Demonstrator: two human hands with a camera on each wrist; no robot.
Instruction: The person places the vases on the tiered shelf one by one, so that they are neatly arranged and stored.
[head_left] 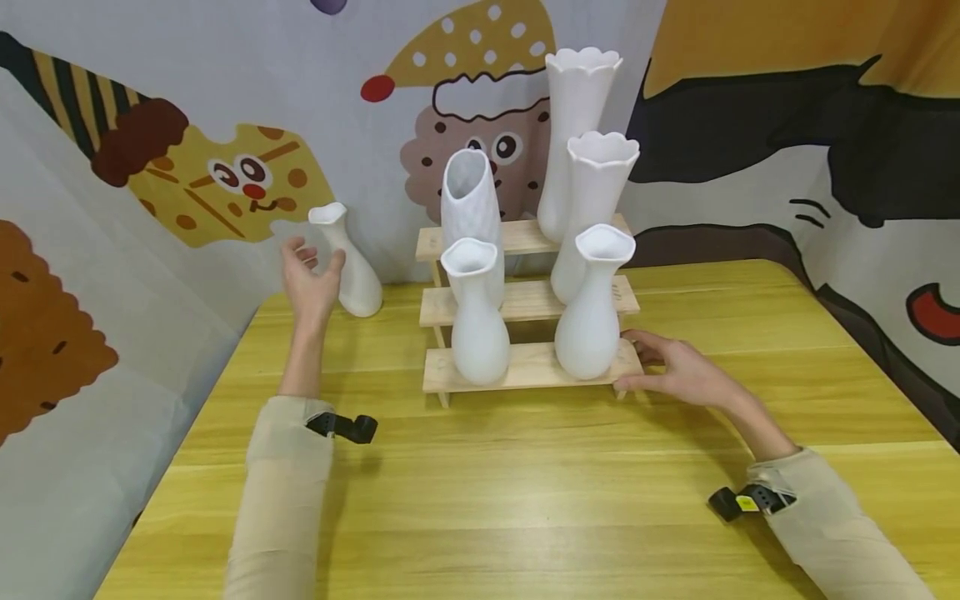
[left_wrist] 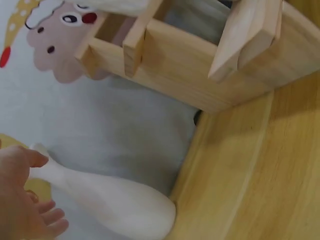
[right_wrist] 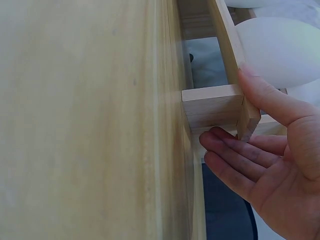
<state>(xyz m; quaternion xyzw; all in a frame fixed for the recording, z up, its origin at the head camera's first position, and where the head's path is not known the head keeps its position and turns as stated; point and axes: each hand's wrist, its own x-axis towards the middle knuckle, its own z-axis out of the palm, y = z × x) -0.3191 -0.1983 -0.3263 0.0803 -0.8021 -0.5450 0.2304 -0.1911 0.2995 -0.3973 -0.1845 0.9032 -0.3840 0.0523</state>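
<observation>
At the table's back left stands a slim white vase (head_left: 361,283) with a flared lip. My left hand (head_left: 311,283) is beside its neck, fingers loosely bent and thumb apart; in the left wrist view the thumb overlaps the neck of the vase (left_wrist: 125,200), and whether they touch I cannot tell. A three-step wooden stand (head_left: 525,367) holds several white vases. My right hand (head_left: 686,373) grips the right end of its lowest step, with the thumb (right_wrist: 265,95) on the board and the other fingers around the end from below.
Two round-bellied vases, left (head_left: 481,337) and right (head_left: 588,337), occupy the lowest step. Behind them rise a slant-mouthed vase (head_left: 472,208) and two scalloped ones, shorter (head_left: 596,192) and taller (head_left: 577,108). A cartoon-printed cloth (head_left: 360,158) hangs behind the wooden table (head_left: 525,500).
</observation>
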